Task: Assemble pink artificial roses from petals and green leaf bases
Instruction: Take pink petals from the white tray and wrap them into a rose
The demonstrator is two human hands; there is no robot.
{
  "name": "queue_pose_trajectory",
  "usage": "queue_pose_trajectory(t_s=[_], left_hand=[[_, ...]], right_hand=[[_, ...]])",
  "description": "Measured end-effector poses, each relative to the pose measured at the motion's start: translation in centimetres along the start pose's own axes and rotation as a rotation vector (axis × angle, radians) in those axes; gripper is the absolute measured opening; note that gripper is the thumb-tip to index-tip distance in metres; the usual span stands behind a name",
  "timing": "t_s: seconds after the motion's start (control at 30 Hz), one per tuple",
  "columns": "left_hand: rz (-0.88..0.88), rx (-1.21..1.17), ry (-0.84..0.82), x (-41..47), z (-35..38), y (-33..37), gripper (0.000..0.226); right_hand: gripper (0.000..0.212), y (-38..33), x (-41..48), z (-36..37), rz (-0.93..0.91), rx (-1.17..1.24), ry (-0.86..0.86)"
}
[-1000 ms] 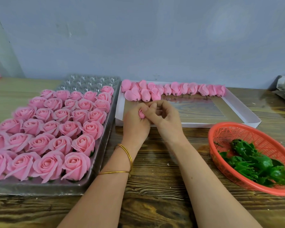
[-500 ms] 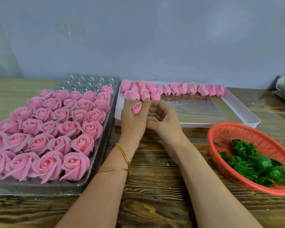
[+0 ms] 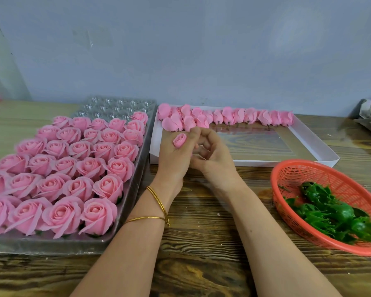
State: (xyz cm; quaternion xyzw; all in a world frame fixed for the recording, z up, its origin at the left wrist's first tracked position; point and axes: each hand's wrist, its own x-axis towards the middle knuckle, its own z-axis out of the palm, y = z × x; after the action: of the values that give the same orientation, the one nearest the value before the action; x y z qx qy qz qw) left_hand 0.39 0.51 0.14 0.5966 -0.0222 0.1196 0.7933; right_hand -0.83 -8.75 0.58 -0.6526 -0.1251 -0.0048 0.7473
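**A:** Quick: what were your hands doing?

**B:** Your left hand [image 3: 174, 159] pinched a small pink rosebud [image 3: 179, 139] at its fingertips. It sat over the front-left corner of the white box [image 3: 321, 146], mid-worktop [image 3: 201, 243].

**A:** And the right?

**B:** Your right hand [image 3: 214, 161] was curled, with its fingertips touching the left's, just beside the bud. You couldn't tell whether it gripped anything, because the fingers hid that.

**A:** Where were the other parts?

**B:** Loose pink petal buds [image 3: 234, 115] lined the box's back edge, bunched thicker at its back-left corner. Green leaf bases [image 3: 330, 213] lay heaped in the orange basket [image 3: 308, 174] at the worktop's right edge, near the front.

**A:** Finished ones?

**B:** Finished roses [image 3: 73, 168] stood in rows in the clear plastic tray [image 3: 135, 189] along the worktop's left side. They were packed touching, and the tray's back cells were bare. The tray sat just beside the box.

**A:** Anything else?

**B:** You had two gold bangles [image 3: 159, 202] on the left wrist.
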Motion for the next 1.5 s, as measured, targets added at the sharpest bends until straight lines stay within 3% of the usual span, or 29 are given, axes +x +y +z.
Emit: queue_pose_trajectory(t_s=[0.33, 0.5, 0.67, 0.83, 1.07, 1.2, 1.33, 1.5], left_hand=[[0.004, 0.052, -0.008, 0.10, -0.28, 0.01, 0.029], [0.018, 0.049, 0.004, 0.20, -0.22, 0.22, 0.044], [-0.004, -0.034, -0.001, 0.23, 0.00, 0.14, 0.036], [0.007, -0.008, -0.034, 0.21, -0.08, 0.00, 0.025], [0.026, 0.049, -0.010, 0.26, -0.41, -0.16, 0.040], [0.036, 0.063, 0.001, 0.28, -0.35, -0.04, 0.021], [0.048, 0.060, 0.035, 0.33, -0.39, -0.02, 0.040], [0.020, 0.003, 0.026, 0.46, -0.28, -0.35, 0.041]], right_hand=[[0.054, -0.19, -0.10, -0.16, 0.035, 0.014, -0.092], [0.059, -0.28, -0.10, -0.16, 0.009, -0.037, -0.051], [0.067, -0.09, -0.16, 0.00, -0.039, -0.101, -0.032], [0.058, 0.10, 0.02, -0.07, -0.067, -0.125, -0.011], [0.052, 0.46, 0.27, -0.26, -0.044, -0.075, -0.060], [0.049, 0.45, 0.31, -0.13, -0.042, -0.069, -0.083], [0.048, 0.34, 0.26, -0.05, -0.052, -0.091, -0.061], [0.054, 0.19, 0.03, 0.11, -0.091, -0.149, -0.021]])
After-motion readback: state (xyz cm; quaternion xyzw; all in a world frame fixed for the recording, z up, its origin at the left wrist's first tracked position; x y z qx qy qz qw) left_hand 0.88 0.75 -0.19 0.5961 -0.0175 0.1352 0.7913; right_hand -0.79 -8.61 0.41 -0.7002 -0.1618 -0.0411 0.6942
